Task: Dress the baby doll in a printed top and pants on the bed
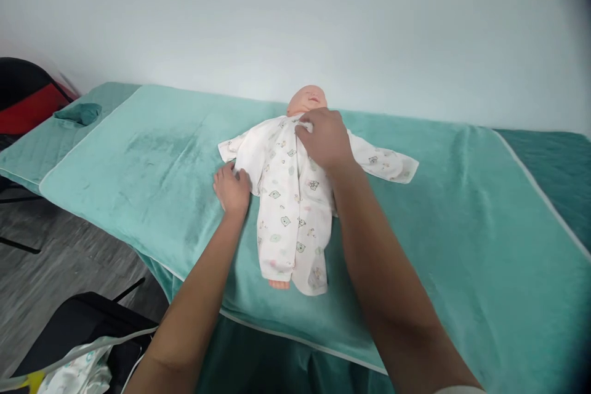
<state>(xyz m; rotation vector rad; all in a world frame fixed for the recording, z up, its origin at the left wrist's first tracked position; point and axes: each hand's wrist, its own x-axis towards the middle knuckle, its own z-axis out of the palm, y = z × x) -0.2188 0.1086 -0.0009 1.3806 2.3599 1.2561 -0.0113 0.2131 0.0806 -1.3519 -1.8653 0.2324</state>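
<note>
A baby doll (309, 98) lies on its back, dressed in a white long-sleeved romper (281, 203) with a small green and brown animal print. Against the romper's left-side sleeve, my left hand (233, 188) rests on the bed with thumb and fingers apart. My right hand (325, 138) is at the neckline, its fingers bent and its thumb against the collar's edge; the fingertips are partly hidden. The sleeve on the right (388, 164) stretches out flat. Some toes show below one trouser leg, while the other leg end looks flat.
A green velvety cover (443, 240) lies over the padded bed along a white wall (295, 18). Black chairs stand at the left, one (74, 326) bearing a crumpled white printed cloth (83, 369). A pale cable (106, 343) crosses near it.
</note>
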